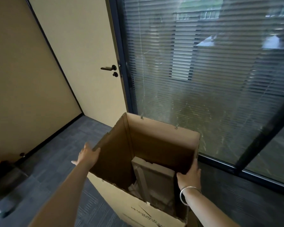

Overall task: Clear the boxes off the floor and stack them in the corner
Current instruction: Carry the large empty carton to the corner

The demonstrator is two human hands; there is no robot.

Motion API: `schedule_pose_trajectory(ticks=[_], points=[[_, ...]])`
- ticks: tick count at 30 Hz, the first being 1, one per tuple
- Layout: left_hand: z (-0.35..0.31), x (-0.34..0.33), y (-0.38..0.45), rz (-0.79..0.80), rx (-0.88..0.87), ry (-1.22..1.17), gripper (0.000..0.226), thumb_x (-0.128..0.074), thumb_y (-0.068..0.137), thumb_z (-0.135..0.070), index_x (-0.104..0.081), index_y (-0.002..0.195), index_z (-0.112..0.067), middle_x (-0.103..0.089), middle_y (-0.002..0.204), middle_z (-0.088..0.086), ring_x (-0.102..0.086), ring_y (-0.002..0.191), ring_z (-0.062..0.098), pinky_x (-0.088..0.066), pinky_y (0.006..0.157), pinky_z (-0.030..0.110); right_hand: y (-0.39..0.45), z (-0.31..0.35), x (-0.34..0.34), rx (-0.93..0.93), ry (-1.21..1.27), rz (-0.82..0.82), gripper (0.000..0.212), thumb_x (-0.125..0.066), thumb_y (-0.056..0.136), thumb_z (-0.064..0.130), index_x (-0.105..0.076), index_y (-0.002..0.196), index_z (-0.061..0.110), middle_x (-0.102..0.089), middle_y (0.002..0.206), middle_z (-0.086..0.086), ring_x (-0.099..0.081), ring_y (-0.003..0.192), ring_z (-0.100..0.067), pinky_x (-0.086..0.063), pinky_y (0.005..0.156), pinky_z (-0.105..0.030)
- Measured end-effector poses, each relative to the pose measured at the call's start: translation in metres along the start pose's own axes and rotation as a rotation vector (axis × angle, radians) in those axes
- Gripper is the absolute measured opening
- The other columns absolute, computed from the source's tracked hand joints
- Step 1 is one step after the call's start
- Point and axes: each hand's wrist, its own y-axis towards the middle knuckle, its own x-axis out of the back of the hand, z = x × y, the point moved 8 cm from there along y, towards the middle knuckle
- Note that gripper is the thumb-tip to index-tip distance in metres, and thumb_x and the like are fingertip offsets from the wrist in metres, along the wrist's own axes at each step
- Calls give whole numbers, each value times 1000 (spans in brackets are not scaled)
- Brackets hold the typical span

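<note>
A tall open-topped cardboard box (154, 141) stands in front of me on the grey carpet, close to the glass wall. Inside it lie a grey moulded packing piece (154, 176) and some white wrapping at the bottom. My left hand (88, 155) grips the box's left rim at its near-left corner, thumb over the edge. My right hand (189, 175) holds the right rim, fingers curled over the edge into the box; a silver bangle sits on that wrist.
A cream door (82, 54) with a black lever handle (108, 68) stands behind the box to the left. The glass wall with blinds (211, 71) runs along the right. A dark object (8, 182) lies on the carpet at the lower left by the wall.
</note>
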Motion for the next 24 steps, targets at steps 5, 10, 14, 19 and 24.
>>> schedule_pose_trajectory(ticks=[5, 10, 14, 19, 24], points=[[25, -16, 20, 36, 6, 12, 49, -54, 94, -45, -51, 126, -8, -62, 107, 11, -62, 95, 30, -51, 89, 50, -2, 6, -3, 9, -125, -32, 83, -56, 92, 10, -3, 154, 28, -17, 157, -11, -46, 127, -39, -47, 94, -47], [15, -9, 6, 18, -18, 46, 34, -54, 98, -29, -55, 119, -3, -58, 95, 12, -58, 83, 27, -48, 69, 36, -8, 11, 1, 10, -218, -31, 80, -52, 94, 14, 1, 154, 28, -13, 159, -9, -49, 122, -39, -47, 90, -42], [34, -4, -2, -15, 15, 58, 31, -54, 98, -29, -59, 111, -1, -59, 90, 11, -55, 73, 22, -44, 63, 33, -12, 13, -1, 48, -248, -9, 81, -53, 94, 15, 1, 154, 28, -14, 158, -8, -51, 121, -38, -49, 87, -42], [67, 3, -22, -56, 95, 84, 36, -53, 97, -38, -57, 103, -3, -58, 80, 10, -57, 66, 23, -42, 54, 28, -11, 25, -5, 168, -249, 29, 79, -54, 94, 14, -4, 154, 30, -25, 155, -8, -53, 119, -36, -48, 88, -43], [103, 7, -46, -44, 105, 98, 39, -48, 98, -45, -53, 104, -7, -61, 83, 10, -59, 67, 23, -43, 55, 29, -6, 31, -7, 172, -265, 1, 67, -49, 97, 12, -13, 153, 20, -45, 145, -11, -52, 122, -35, -45, 97, -47]])
